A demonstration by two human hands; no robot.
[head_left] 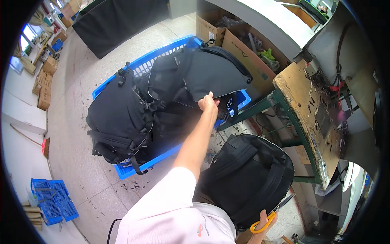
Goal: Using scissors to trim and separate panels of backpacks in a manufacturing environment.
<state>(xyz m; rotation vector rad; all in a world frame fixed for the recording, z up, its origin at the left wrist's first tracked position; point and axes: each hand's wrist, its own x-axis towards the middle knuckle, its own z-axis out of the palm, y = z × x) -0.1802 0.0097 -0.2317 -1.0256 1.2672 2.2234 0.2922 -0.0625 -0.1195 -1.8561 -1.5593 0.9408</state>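
A black backpack is being laid into the blue crate, pinched in the left hand's grip; release follows, while the right hand clasps yellow scissors.

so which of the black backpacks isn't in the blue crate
The black backpack on the person's lap, beside the right hand with the yellow-handled scissors; the others lie piled in the blue crate.

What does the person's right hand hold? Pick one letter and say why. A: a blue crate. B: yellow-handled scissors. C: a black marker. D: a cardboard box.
B: the right hand grips yellow-handled scissors beside the black backpack on the lap, while the left hand reaches to the black backpacks piled in the blue crate.
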